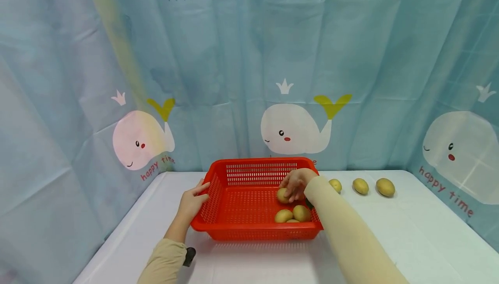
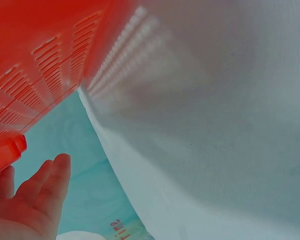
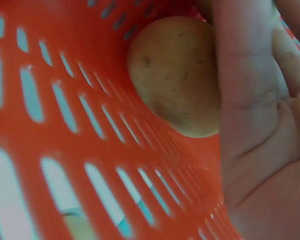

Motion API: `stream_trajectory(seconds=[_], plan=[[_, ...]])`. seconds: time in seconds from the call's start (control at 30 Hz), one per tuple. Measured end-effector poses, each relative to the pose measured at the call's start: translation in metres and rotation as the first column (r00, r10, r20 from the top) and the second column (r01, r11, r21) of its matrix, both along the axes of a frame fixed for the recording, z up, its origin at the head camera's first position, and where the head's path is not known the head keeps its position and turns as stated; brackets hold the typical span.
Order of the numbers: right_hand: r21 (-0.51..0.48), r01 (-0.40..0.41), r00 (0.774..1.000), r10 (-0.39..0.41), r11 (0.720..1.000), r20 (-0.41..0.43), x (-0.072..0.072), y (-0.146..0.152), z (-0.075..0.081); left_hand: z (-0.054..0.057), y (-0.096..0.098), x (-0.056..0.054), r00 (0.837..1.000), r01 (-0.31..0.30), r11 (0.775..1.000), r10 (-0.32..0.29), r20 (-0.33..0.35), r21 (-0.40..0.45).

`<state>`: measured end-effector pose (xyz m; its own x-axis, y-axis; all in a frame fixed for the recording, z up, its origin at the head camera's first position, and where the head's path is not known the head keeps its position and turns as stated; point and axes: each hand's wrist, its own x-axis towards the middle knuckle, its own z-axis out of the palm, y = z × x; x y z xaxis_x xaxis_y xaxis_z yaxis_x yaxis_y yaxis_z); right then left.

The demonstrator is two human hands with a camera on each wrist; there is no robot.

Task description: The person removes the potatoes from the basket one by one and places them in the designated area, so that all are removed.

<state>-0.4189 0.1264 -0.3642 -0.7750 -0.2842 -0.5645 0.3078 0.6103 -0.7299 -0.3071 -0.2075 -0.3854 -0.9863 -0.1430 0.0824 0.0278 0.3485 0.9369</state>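
A red plastic basket (image 1: 249, 232) with slotted walls stands on the table. At its left side my left hand (image 1: 191, 204) touches the rim, fingers mostly straight in the left wrist view. My right hand (image 1: 298, 182) reaches down inside the basket's right part. Its thumb and fingers pinch a potato (image 1: 283, 195), partly covered by the fingers. Two more potatoes, one potato (image 1: 283, 216) and another potato (image 1: 301, 213), lie in the near right corner, with part of a further one behind the front rim. Close to the thumb in the right wrist view, a potato (image 3: 175, 75) shows against the slotted red plastic.
To the right of the basket lie three potatoes on the white table (image 1: 390, 232): one potato (image 1: 335, 185) partly behind the right sleeve, a middle potato (image 1: 360, 186) and an outer potato (image 1: 385, 187). A blue whale-print curtain (image 1: 241, 58) hangs behind and on both sides.
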Motion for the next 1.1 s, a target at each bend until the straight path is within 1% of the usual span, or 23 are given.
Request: stream_trajectory(seconds=[0.07,0.17,0.37,0.5,0.67,0.77,0.83,0.9,1.07,1.1], plan=[[-0.013,-0.008,1.0,0.008,1.0,0.0,0.0,-0.001,-0.001,-0.001,0.0,0.0,1.0,-0.001,1.0,0.001,0.004,0.003],[-0.036,0.006,1.0,-0.005,0.999,0.015,-0.001,-0.002,-0.002,0.0,0.0,0.0,1.0,0.003,1.0,-0.003,0.006,0.007],[-0.067,0.007,0.999,-0.004,0.998,0.041,-0.001,-0.001,0.001,0.001,0.001,0.001,1.0,0.002,1.0,-0.002,0.005,0.011],[-0.076,-0.03,0.999,0.032,0.997,0.019,0.0,0.001,0.006,0.001,0.0,0.002,1.0,0.005,1.0,-0.005,0.002,0.011],[-0.071,-0.078,0.996,0.076,0.994,-0.036,0.0,0.004,0.011,0.0,-0.001,0.001,1.0,0.014,1.0,-0.014,0.003,0.0],[-0.078,-0.123,0.99,0.116,0.989,-0.081,-0.001,0.006,0.013,0.001,-0.002,0.002,1.0,0.016,1.0,-0.016,0.007,-0.005],[-0.088,-0.137,0.987,0.129,0.987,-0.096,-0.002,0.005,0.016,0.001,-0.003,0.002,1.0,0.015,1.0,-0.015,0.008,-0.001],[-0.105,-0.12,0.989,0.11,0.987,-0.097,-0.002,0.005,0.019,0.002,-0.003,0.002,1.0,0.016,1.0,-0.017,0.01,0.003],[-0.173,-0.016,0.996,-0.001,0.985,-0.094,0.003,0.004,0.029,0.002,-0.001,0.003,1.0,0.022,1.0,-0.022,0.009,0.006],[-0.181,-0.009,0.995,-0.009,0.984,-0.1,0.005,0.004,0.031,0.002,-0.001,0.003,1.0,0.024,1.0,-0.024,0.01,0.007]])
